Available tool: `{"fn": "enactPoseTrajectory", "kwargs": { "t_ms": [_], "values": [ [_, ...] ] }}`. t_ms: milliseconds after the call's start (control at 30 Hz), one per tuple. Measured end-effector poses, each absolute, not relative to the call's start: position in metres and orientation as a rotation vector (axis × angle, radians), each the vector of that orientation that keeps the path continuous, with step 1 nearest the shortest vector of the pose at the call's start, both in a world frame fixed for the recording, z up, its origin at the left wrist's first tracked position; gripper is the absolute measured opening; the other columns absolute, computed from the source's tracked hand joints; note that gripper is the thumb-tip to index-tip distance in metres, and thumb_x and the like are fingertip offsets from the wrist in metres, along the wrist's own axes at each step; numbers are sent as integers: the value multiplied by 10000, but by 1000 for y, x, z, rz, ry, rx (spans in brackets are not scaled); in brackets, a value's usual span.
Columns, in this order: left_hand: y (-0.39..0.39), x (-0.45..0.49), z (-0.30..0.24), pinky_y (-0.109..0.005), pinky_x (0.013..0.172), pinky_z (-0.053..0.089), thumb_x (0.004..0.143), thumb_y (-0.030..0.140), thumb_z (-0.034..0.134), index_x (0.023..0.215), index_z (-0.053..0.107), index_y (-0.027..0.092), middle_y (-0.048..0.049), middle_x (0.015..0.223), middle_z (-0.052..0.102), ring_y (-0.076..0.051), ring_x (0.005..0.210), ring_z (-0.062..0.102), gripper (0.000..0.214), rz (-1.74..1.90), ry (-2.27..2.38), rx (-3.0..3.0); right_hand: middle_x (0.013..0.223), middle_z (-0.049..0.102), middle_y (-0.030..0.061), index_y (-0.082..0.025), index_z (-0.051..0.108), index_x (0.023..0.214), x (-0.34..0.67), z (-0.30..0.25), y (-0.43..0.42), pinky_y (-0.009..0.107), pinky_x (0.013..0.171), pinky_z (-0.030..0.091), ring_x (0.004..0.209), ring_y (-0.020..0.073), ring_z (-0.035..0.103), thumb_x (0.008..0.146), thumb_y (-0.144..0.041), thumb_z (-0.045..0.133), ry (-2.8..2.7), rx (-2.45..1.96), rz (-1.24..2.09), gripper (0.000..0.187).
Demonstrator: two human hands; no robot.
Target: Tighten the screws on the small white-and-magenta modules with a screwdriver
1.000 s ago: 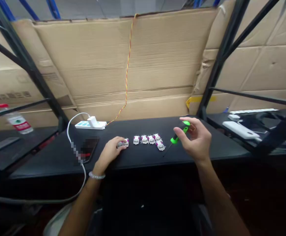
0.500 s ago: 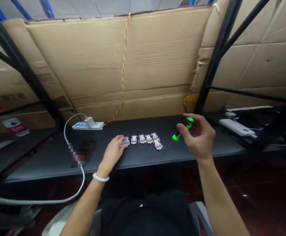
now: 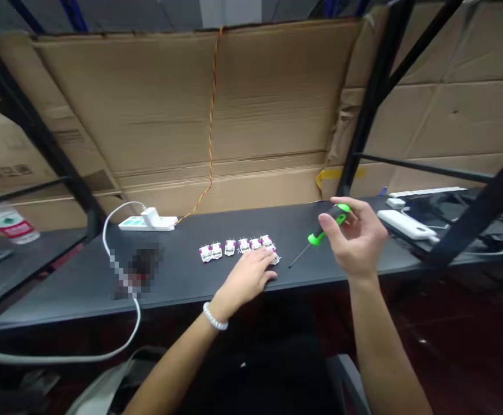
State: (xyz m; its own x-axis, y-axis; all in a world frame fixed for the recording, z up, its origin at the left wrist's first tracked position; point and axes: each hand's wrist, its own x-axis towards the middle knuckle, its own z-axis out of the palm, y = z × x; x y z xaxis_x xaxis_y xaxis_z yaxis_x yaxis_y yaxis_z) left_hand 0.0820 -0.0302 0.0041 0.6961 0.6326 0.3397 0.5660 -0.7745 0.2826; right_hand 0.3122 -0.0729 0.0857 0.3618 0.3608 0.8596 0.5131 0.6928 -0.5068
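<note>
A row of small white-and-purple parts (image 3: 230, 247) lies across the dark tabletop; their exact kind is too small to make out. My left hand (image 3: 246, 275), with a pale beaded band at its wrist, reaches over the row's right end. Its fingers are stretched out onto the rightmost part (image 3: 276, 260), covering some of it, and the thumb sits apart. My right hand (image 3: 361, 239) grips a green-and-black screwdriver (image 3: 319, 232) by its handle. The blade slants down and left, its tip just right of the row.
A white power strip (image 3: 147, 223) with a plugged-in adapter stands at the back left; its white cable (image 3: 137, 314) loops over the front edge. A pixelated dark object (image 3: 143, 268) lies nearby. Black rack posts (image 3: 366, 104) and cardboard (image 3: 272, 104) bound the table. A bottle (image 3: 11, 223) is far left.
My left hand has moved right, from the row's left end to its right end, uncovering two parts at the left. My right hand still holds the screwdriver in nearly the same place.
</note>
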Motion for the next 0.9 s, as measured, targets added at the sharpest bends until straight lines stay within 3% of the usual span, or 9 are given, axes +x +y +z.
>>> {"fn": "enactPoseTrajectory", "kwargs": {
  "t_ms": [133, 500, 700, 900],
  "values": [
    [-37, 63, 0, -479, 1242, 471, 1035, 280, 646, 1378, 677, 208, -129, 1516, 658, -290, 1413, 622, 352, 705, 1003, 2704, 910, 678, 19, -233, 738, 1103, 313, 85, -72, 317, 660, 549, 733, 170, 638, 854, -361, 846, -1243, -823, -91, 299],
    [-48, 38, 15, -490, 1108, 530, 1035, 243, 614, 1198, 744, 232, -101, 1305, 751, -301, 1228, 688, 209, 746, 1135, 2708, 928, 691, 27, -236, 739, 1096, 310, 85, -72, 340, 691, 572, 749, 187, 658, 854, -396, 839, -1245, -852, -91, 306],
    [-30, 99, 20, -445, 1067, 549, 1037, 165, 537, 1198, 769, 182, -127, 1212, 765, -297, 1149, 703, 283, 684, 1007, 2747, 921, 688, 32, -232, 734, 1099, 313, 87, -74, 325, 656, 564, 736, 182, 651, 857, -405, 840, -1247, -842, -97, 316],
    [-9, 126, 12, -409, 1021, 575, 933, 24, 503, 1033, 824, 202, -125, 1096, 789, -278, 1061, 736, 380, 533, 1008, 2739, 905, 680, 29, -236, 729, 1085, 316, 90, -77, 332, 656, 576, 724, 181, 645, 860, -426, 829, -1227, -865, -113, 310]
  ]
}}
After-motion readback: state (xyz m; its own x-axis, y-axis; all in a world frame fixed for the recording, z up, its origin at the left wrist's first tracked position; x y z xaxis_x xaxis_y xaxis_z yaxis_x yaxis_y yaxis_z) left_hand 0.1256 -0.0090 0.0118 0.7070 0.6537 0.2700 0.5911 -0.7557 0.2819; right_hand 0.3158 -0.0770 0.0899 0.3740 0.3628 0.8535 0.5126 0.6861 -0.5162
